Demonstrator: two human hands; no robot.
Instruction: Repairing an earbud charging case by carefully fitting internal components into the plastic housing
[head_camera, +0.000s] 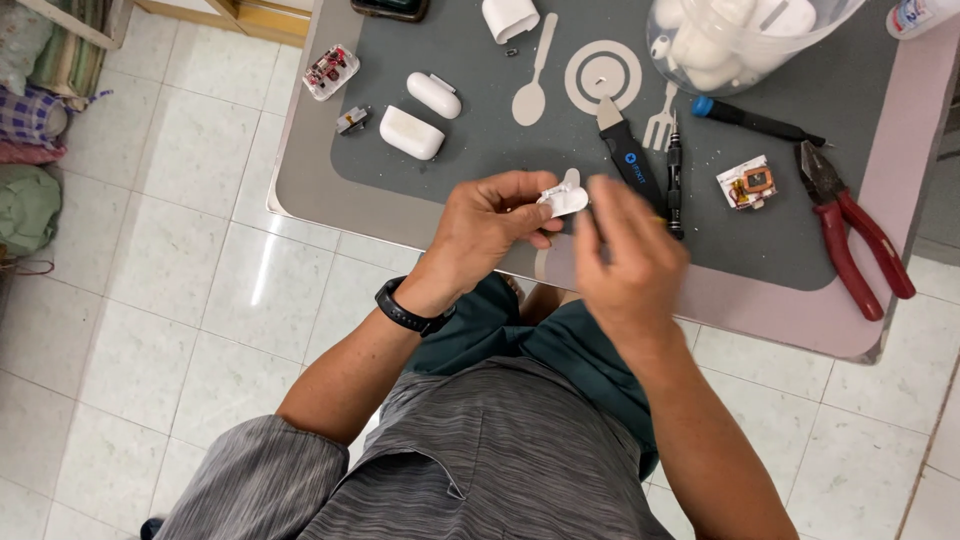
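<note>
a small white earbud piece (563, 197) sits pinched between the thumb and fingertips of the left hand (490, 225), held above the near edge of the grey work mat (480, 150) on the desk (900, 150). the left grip is closed narrowly on that piece. the right hand (625, 255) is raised just beside it, fingers (610, 200) reaching toward the white piece and blurred, so i cannot tell whether its grip is wide or narrow or whether it holds anything. a black band (408, 310) wraps the left wrist. just beyond the right hand lie a black-handled pry tool (625, 150) and a thin black screwdriver (675, 180), side by side. farther right are a small circuit part with a copper coil (748, 183), red-handled pliers (850, 230) and a blue-capped black tool (750, 118). to the left on the mat lie two white charging-case halves (420, 115), a small metal part (352, 120) near them, and another circuit board (330, 70) at the desk corner. a clear plastic tub of white parts (740, 35) stands at the far side.
</note>
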